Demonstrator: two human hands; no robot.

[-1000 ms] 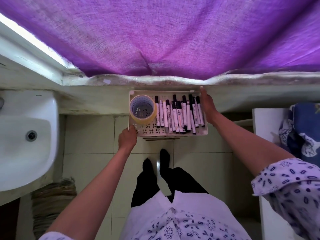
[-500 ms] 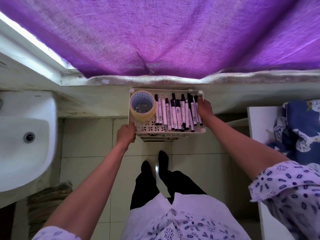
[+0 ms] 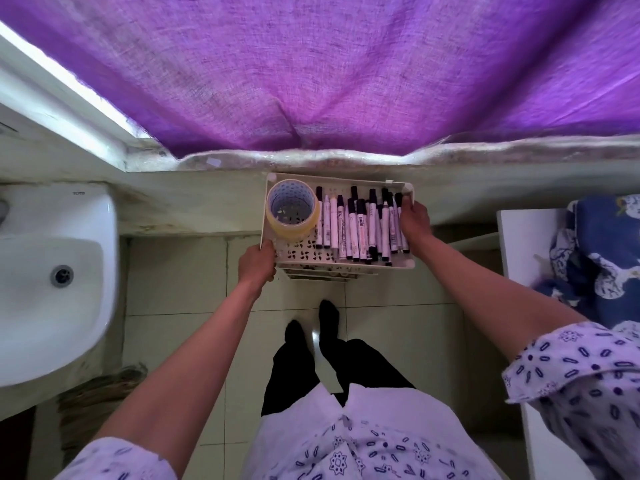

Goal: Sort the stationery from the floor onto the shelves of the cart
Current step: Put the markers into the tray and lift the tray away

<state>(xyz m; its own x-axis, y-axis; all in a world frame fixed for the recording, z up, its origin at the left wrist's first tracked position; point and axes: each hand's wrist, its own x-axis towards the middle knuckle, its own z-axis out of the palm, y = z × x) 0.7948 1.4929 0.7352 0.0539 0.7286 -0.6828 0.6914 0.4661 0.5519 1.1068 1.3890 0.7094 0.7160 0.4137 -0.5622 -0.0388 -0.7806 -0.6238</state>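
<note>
1. Pale green floor tiles (image 3: 180, 271) nearest us show no stationery left to pick up.
2. Our left hand (image 3: 257, 264) grips the white perforated plastic cart (image 3: 341, 268) at its near corner; our right hand (image 3: 414, 221) curls over the far right rim.
3. Black-capped white markers (image 3: 360, 225) and a yellow tape roll (image 3: 292, 211) lie on top, so sorting looks nearly done.

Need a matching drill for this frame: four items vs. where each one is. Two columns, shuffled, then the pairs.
Column 1:
1. yellow tape roll
2. black-capped white markers
3. left hand
4. right hand

Column 2:
A. grips the right rim of the white perforated cart tray
B. left end of the tray's top shelf
C. grips the tray's near left corner
D. lying in a row beside the roll

Pairs: 1-B, 2-D, 3-C, 4-A
</note>
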